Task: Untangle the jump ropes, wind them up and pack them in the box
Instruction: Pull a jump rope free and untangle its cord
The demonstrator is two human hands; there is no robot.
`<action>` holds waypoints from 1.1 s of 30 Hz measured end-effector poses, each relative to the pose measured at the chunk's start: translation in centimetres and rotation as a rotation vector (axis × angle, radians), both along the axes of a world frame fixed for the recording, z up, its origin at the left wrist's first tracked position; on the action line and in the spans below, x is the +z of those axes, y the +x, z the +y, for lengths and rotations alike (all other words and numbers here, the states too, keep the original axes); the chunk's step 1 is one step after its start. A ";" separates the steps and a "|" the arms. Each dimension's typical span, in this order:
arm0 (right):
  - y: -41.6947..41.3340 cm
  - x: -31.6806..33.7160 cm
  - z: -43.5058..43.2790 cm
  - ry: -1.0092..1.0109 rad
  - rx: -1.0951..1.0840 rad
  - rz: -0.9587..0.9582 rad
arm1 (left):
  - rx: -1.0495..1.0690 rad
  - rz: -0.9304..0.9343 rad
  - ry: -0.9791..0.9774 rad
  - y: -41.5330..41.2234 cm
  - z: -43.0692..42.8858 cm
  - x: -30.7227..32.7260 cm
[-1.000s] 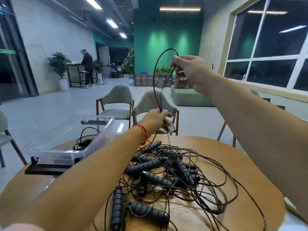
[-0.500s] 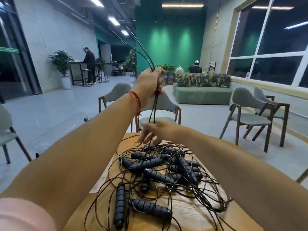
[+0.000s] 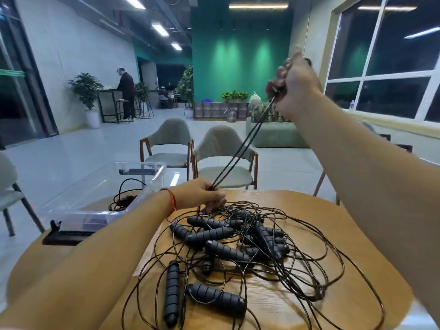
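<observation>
Right grip [image 3: 295, 84]: raised at the far right, fingers curled round two taut black rope strands [image 3: 240, 148].
Left grip [image 3: 202, 194]: low at the counter's far edge, fingers closed on the strands' lower end.
Jump ropes [image 3: 238, 241]: tangled heap on the counter [image 3: 362, 239].
Box [image 3: 100, 186]: clear, at the left, with a black cord [image 3: 123, 198] inside.

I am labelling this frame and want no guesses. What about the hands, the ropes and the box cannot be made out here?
All in the head view:
- right hand: motion blur; which fingers hold the taut cords is unclear.
- left hand: seen from its back, so its pinch is hidden.
- jump rope pile: cords overlap, so no count; the bottom edge cuts some loops.
- box: the left forearm covers its near corner.
</observation>
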State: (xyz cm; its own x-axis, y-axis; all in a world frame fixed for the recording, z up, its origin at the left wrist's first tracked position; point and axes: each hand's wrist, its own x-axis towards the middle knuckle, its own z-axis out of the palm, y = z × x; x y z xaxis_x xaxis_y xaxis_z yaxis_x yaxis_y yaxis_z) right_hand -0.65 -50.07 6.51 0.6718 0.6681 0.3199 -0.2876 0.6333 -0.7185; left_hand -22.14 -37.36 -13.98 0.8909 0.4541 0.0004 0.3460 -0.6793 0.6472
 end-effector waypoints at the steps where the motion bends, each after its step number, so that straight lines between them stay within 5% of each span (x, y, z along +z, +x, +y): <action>1: 0.8 0.1 -0.4 0.038 -0.001 0.034 | 0.064 0.011 0.051 -0.5 0.8 -0.5; 4: 3.2 -1.2 -0.4 -0.007 0.065 -0.025 | 0.288 -0.128 0.069 -1.1 2.3 -0.2; 12: -2.2 -12.2 1.8 -0.732 0.285 -0.941 | 0.335 -0.519 0.088 2.6 0.8 9.1; 18: -6.6 -14.1 5.1 -0.650 0.458 -0.926 | 0.148 -0.666 0.150 5.4 -1.6 15.0; 22: -7.1 -12.4 5.3 -0.589 0.306 -0.920 | 0.151 -0.757 0.260 5.8 -2.6 16.0; 26: -6.3 -8.9 4.5 -0.436 0.162 -0.776 | 0.217 -0.824 0.372 4.6 -1.5 13.5; 33: -6.2 -3.1 2.9 -0.368 0.214 -0.661 | 0.397 -0.908 0.263 3.1 -1.8 7.5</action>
